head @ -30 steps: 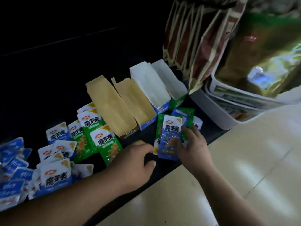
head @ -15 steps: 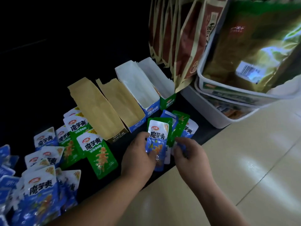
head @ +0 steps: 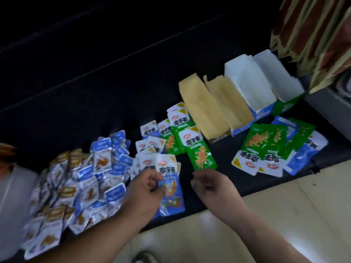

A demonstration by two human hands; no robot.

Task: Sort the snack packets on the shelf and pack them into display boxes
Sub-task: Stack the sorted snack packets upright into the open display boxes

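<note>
Head view: left hand [head: 146,188] grips a blue-and-white foil snack packet [head: 171,190]

The left hand's thumb and curled fingers pinch the blue-and-white foil snack packet by its left edge. The packet stands upright, printed face to the camera, over the front edge of the black shelf [head: 95,95]. At 3 o'clock from it, the right hand [head: 208,184] is loosely curled and holds nothing. Its fingertips are just below a long green foil packet [head: 199,149]; whether they touch it cannot be told.

At 9 o'clock of the left hand lies a loose heap of small blue, white and gold packets [head: 76,186]. At 12 o'clock, more blue and green packets overlap on the shelf. At 2 o'clock of the right hand lies a fanned pile of green and blue packets [head: 266,147], label ends toward the camera.

Four open cardboard display boxes [head: 237,99] lie side by side at 1 o'clock, two tan inside and two white. Brown striped bags [head: 313,35] hang beyond them. Beige floor tiles [head: 284,215] fill the 5 o'clock corner.
</note>
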